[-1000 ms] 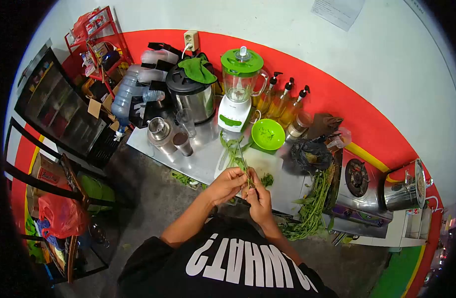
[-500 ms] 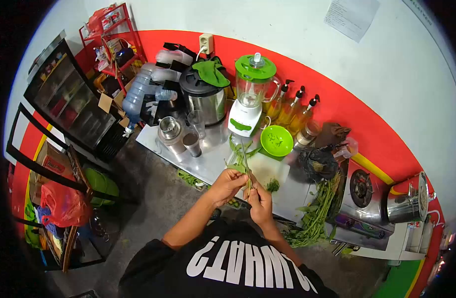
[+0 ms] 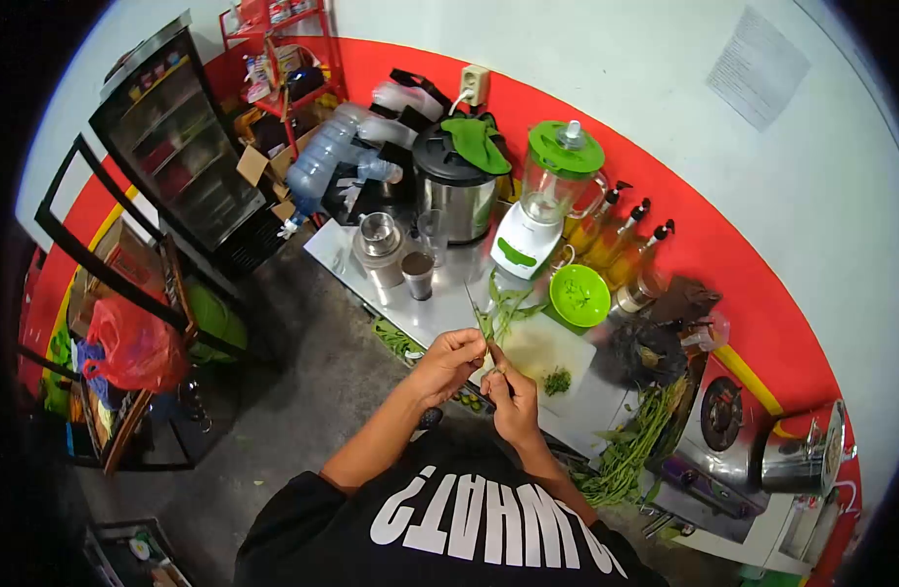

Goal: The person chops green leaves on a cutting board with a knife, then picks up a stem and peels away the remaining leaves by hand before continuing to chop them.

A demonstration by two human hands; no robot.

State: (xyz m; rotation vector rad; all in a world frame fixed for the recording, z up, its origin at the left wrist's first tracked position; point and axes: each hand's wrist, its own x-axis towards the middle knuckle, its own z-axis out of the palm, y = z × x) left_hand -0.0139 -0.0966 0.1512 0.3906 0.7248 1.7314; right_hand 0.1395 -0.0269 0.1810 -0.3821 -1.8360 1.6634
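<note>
My left hand (image 3: 451, 366) pinches a leafy green stalk (image 3: 485, 321) above the metal counter. Close beside it, my right hand (image 3: 514, 399) is closed around a knife, whose thin blade (image 3: 472, 296) points away from me past the stalk. Its handle is hidden in my fingers. More green stems and leaves (image 3: 513, 305) lie beyond my hands. On a pale cutting board (image 3: 573, 354) sits a small heap of chopped greens (image 3: 557, 381). A lime-green bowl (image 3: 594, 311) behind the board holds some cut green bits.
A blender (image 3: 528, 240), pump bottles (image 3: 621, 245) and a large steel container (image 3: 454, 205) line the wall. A steel cup (image 3: 418, 279) stands at left. To the right are a bundle of leafy greens (image 3: 630, 448), a black plastic bag (image 3: 647, 354) and a stove burner (image 3: 722, 413).
The view has turned, so the counter and its things appear shifted right and slightly down. My left hand still pinches the stalk, whose leafy part shows less broadly now.
</note>
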